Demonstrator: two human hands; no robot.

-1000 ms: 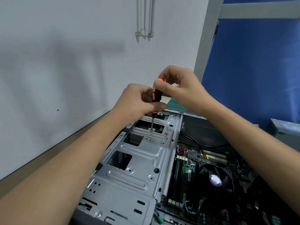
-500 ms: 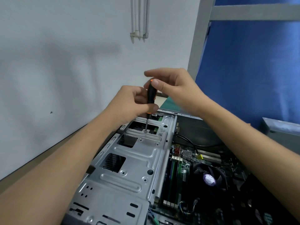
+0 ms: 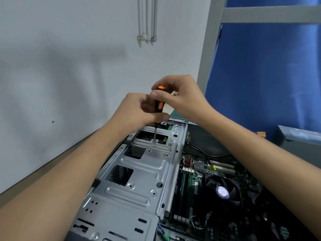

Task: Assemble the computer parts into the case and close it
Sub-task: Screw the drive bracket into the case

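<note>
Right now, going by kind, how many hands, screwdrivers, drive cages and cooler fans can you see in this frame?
Hands: 2, left hand and right hand
Screwdriver: 1
Metal drive cage: 1
CPU cooler fan: 1
Total: 5

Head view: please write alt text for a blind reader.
The left hand and the right hand hold a black and orange screwdriver upright, its tip on a screw in the silver metal bracket of an open computer case; a round black fan sits to the right.
</note>
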